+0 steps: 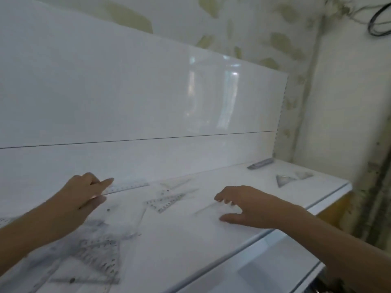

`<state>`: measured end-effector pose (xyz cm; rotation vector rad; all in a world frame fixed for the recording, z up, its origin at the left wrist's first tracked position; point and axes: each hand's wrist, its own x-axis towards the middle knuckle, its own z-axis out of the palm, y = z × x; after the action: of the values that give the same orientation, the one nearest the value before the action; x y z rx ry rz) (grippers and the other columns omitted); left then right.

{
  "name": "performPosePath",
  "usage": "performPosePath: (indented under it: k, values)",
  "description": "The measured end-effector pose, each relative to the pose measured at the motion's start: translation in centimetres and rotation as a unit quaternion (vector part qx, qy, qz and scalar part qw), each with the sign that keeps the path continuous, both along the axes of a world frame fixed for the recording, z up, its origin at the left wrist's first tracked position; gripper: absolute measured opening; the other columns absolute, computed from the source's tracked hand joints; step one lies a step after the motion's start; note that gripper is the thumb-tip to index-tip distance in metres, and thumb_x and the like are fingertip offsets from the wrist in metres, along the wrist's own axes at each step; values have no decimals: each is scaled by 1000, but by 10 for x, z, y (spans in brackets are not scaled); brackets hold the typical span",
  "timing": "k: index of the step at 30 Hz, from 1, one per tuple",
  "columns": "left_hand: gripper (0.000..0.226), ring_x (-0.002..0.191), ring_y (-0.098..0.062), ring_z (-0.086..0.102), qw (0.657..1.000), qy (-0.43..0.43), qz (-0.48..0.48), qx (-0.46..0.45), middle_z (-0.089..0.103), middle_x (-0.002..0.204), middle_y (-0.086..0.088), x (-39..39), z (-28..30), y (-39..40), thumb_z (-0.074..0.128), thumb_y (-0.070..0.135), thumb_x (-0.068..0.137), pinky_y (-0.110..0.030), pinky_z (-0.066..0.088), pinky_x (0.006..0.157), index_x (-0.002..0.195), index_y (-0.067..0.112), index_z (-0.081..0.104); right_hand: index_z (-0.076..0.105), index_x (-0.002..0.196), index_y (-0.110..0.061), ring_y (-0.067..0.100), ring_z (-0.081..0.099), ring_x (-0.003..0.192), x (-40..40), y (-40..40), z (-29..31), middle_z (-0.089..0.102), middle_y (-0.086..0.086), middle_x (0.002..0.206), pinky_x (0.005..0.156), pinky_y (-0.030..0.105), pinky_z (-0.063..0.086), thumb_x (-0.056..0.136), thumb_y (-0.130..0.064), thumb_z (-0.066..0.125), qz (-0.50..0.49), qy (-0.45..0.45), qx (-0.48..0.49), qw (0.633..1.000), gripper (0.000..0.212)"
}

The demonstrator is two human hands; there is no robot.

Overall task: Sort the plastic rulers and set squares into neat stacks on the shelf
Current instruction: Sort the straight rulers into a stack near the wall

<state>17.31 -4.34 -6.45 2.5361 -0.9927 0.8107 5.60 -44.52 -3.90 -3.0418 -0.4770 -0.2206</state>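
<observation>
Clear ruler pinched by left hand, markings blurred

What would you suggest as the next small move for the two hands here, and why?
Probably lower the right hand onto the faint ruler beneath its fingers and pinch it: that hand looks open and empty, while the left hand already grips a long ruler.

Shelf: smooth white, semi-gloss. Back panel: glossy, reflective. Set squares: clear plastic. Wall, 2 o'clock: matt, stained.
</observation>
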Motion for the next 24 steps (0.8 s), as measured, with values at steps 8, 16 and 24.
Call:
performPosePath:
  k: [8, 16, 24]
  values:
    - [39, 73, -4, 54, 985, 150, -83, 36, 50, 107, 26, -18, 26, -155, 50, 67, 74, -15, 42, 60, 110, 52, 49, 47, 131, -37, -3, 45, 109, -38, -129, 7, 42, -23, 129, 95, 16, 39, 88, -60, 51, -46, -46, 19, 998, 50]
    - [30, 83, 1, 56, 969, 232, -79, -5, 62, 91, 14, -14, 21, -337, 71, 40, 79, -19, 49, 73, 103, 47, 54, 46, 131, -43, -13, 36, 112, -79, -287, 10, 44, -28, 132, 96, 5, 28, 83, -68, 47, -109, -47, 11, 993, 54]
    - [35, 90, 0, 60, 964, 255, -55, -45, 62, 106, 15, 17, 24, -460, 74, 34, 78, -20, 46, 81, 108, 39, 57, 40, 133, -45, -17, 37, 108, -73, -402, 3, 33, -38, 122, 88, 5, 30, 83, -73, 37, -123, -44, -5, 991, 58]
